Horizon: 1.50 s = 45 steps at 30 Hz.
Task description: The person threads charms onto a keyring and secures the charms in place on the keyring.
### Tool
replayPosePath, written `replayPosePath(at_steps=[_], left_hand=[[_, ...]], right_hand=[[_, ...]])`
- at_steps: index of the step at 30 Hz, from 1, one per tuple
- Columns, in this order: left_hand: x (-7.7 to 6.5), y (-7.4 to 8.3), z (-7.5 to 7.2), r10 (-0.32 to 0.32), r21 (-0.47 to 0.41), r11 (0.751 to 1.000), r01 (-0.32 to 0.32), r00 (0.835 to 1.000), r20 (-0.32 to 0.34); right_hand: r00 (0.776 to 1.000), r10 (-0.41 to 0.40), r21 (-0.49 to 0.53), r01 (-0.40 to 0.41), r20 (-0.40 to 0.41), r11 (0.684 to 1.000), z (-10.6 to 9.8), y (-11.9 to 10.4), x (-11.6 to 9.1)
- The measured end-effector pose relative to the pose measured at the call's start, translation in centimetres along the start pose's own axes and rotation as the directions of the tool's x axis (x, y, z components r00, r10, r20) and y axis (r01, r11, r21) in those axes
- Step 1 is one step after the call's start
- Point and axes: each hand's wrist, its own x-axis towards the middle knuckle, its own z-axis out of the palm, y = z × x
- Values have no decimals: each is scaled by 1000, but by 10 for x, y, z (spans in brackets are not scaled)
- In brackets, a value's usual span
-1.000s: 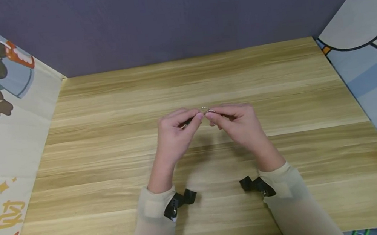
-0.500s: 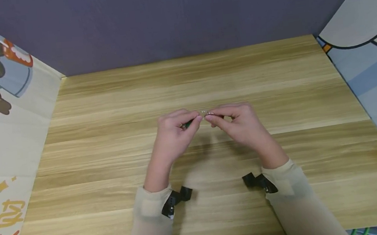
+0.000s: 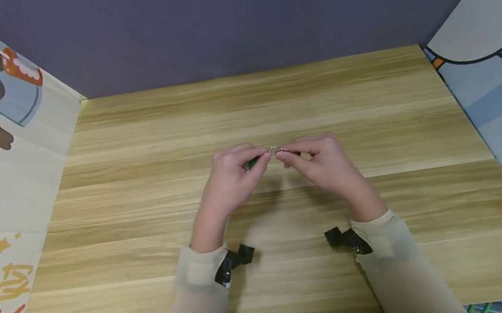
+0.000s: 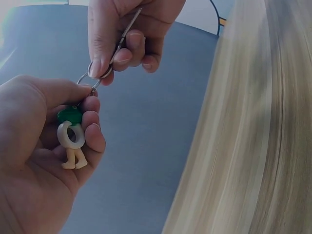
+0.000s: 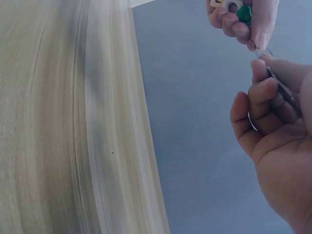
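Above the middle of the table, my left hand [image 3: 234,173] and right hand [image 3: 324,162] meet at the fingertips. My left thumb and forefinger pinch the link end of a keychain. Its small figurine charm [image 4: 71,134], with a green top, a white ring-shaped body and two pale legs, lies against the curled fingers. A silver split ring [image 4: 97,83] spans the two hands. Between my right thumb and fingers is the ring's other side, along with a thin metal key [image 4: 126,34] seen edge-on. Fingers hide part of the key and the link.
A wood-grain table [image 3: 141,152] lies under both hands. Behind it stands a dark blue-grey panel [image 3: 238,26]. Printed cartoon panels flank it on the left [image 3: 16,174] and right [image 3: 489,83]. Small black wrist devices [image 3: 238,258] sit at the sleeve cuffs.
Both hands stay almost in place, still pinching the ring between them. A little more of the green charm shows beside the left thumb. The forearms have spread slightly apart.
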Motion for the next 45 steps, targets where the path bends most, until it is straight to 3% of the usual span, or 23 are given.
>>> replayPosePath(at_steps=[5, 18, 24, 28, 33, 40, 42, 45], left_hand=[[2, 2, 0, -13, -10, 1000, 13, 1000, -14], [4, 5, 0, -134, -89, 987, 132, 991, -13], [3, 6, 2, -191, -169, 968, 185, 981, -17], [2, 6, 4, -199, -234, 954, 187, 979, -32], [2, 6, 10, -218, -305, 934, 186, 973, -77], [1, 10, 22, -295, -472, 862, 182, 939, -175], [1, 12, 24, -296, -489, 857, 166, 934, -202], [2, 11, 27, -277, -479, 867, 135, 930, -240]], right_hand=[[999, -17, -5, 17, -44, 1000, 0, 0, 0], [985, -99, 36, 105, -138, 994, 5, 0, 1], [976, -116, 107, 137, -184, 985, 10, 1, 1], [967, -121, 148, 156, -222, 976, 13, 0, 0], [962, -84, 206, 140, -260, 969, 19, -2, 0], [946, 30, 347, 89, -322, 934, 25, -8, 1], [940, 53, 380, 84, -336, 921, 27, -9, 1], [936, 75, 421, 82, -344, 903, 30, -11, 2]])
